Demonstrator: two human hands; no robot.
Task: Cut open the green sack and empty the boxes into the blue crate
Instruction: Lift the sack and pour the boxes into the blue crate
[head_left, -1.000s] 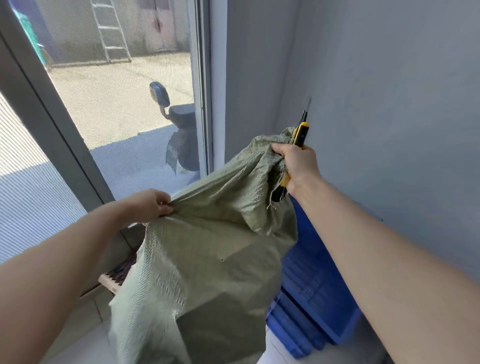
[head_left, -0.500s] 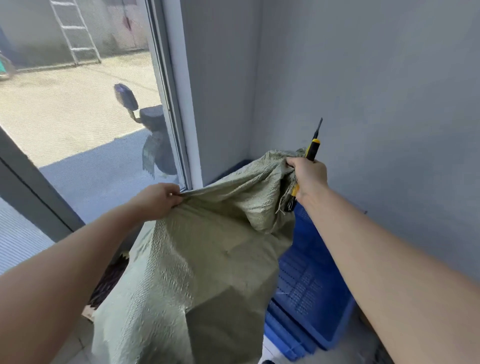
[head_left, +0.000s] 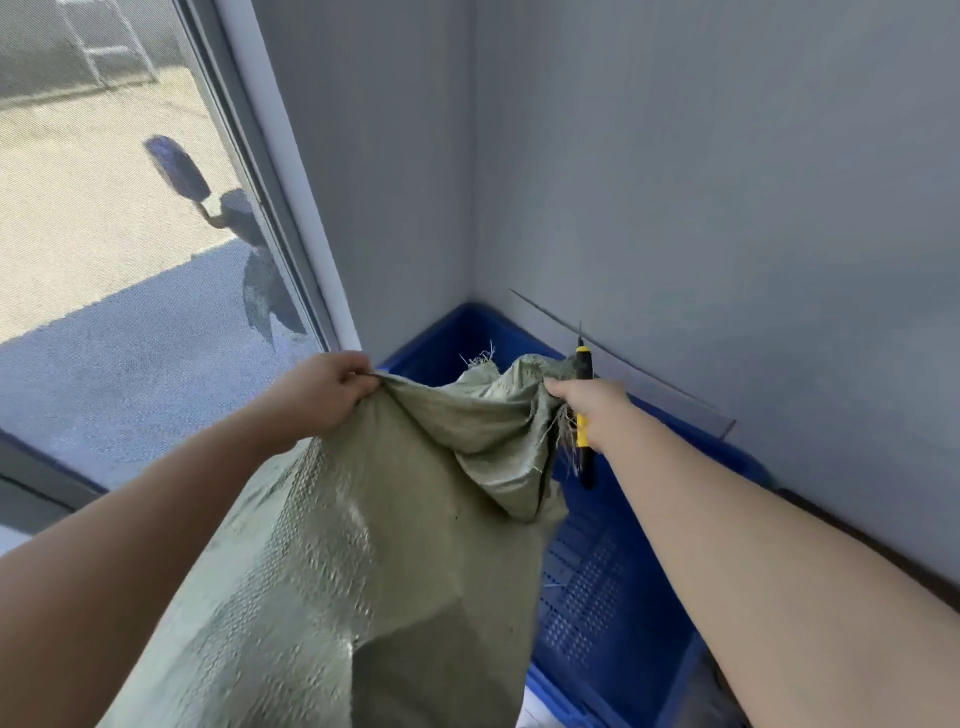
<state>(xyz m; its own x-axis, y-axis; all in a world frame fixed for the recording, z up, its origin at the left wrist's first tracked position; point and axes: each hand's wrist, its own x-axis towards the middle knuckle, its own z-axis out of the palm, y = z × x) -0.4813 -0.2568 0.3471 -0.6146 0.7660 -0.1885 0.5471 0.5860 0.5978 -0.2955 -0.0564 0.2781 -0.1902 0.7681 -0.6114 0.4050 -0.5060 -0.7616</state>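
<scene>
The green woven sack (head_left: 374, 561) hangs in front of me, bulging with angular shapes inside; the boxes themselves are hidden. My left hand (head_left: 327, 389) grips the sack's upper left edge. My right hand (head_left: 592, 410) clutches the bunched, frayed right corner together with a yellow and black utility knife (head_left: 583, 415), its blade pointing up. The blue crate (head_left: 613, 571) stands in the room's corner, behind and to the right of the sack, partly covered by it; its perforated floor shows.
Grey walls (head_left: 675, 182) meet in a corner right behind the crate. A tall window (head_left: 119, 234) fills the left side, with a parked scooter (head_left: 234, 218) outside. A clear sheet (head_left: 675, 384) leans on the right wall above the crate.
Both hands have carried the sack's top toward the corner and lower, over the crate. My view has swung right and downward, so more of the crate shows.
</scene>
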